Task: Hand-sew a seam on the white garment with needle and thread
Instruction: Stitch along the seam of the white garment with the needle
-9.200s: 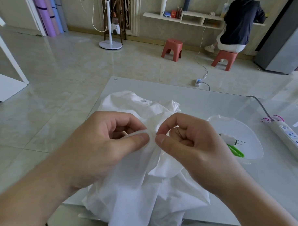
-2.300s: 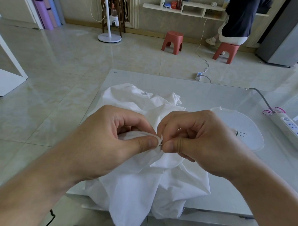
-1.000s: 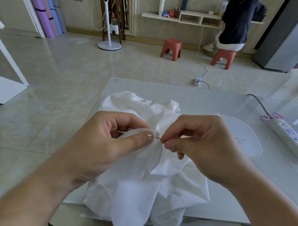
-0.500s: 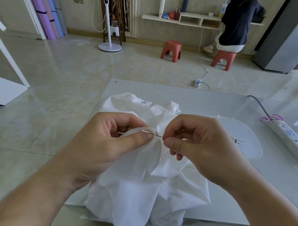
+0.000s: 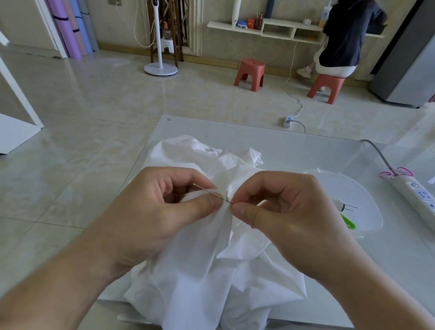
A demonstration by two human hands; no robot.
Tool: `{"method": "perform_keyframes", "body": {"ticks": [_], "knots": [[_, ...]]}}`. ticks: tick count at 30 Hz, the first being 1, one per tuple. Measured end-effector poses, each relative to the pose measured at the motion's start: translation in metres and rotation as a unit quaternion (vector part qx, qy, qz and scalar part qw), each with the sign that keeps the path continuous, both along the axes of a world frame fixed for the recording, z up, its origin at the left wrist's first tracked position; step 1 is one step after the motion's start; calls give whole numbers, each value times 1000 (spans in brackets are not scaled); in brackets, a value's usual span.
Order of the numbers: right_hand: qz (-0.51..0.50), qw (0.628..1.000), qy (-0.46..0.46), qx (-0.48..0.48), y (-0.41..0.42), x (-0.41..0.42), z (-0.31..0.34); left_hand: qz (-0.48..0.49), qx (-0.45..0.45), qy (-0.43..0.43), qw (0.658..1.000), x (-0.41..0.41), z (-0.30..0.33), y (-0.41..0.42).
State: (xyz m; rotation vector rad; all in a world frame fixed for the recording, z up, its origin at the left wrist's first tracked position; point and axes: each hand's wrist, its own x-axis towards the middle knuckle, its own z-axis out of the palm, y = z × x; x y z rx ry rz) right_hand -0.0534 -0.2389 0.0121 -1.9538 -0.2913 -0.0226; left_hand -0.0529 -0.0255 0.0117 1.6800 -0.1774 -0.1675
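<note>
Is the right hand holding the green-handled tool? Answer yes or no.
No: the right hand pinches the needle at the white garment, while the green-handled tool lies in the clear tray.

— What sits on the pale glossy table (image 5: 274, 144) in the frame's lower half?
— A crumpled white garment (image 5: 208, 263) at centre, a clear plastic dish (image 5: 363, 194) right of it, a white power strip (image 5: 422, 199) at the right edge.

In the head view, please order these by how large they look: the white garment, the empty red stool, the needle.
1. white garment
2. red stool, though it stands much farther from the camera, so its look is misleading
3. needle
</note>
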Motion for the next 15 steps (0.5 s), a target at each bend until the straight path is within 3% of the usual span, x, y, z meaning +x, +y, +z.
{"method": "perform_keyframes", "body": {"ticks": [8,15], "knots": [[30,995,-97,-10,7,-1,-6,-20,15,7,1000,2,-6,-1],[8,993,-110,45,14,1,-15,-33,28,12,999,2,-8,-4]]}}
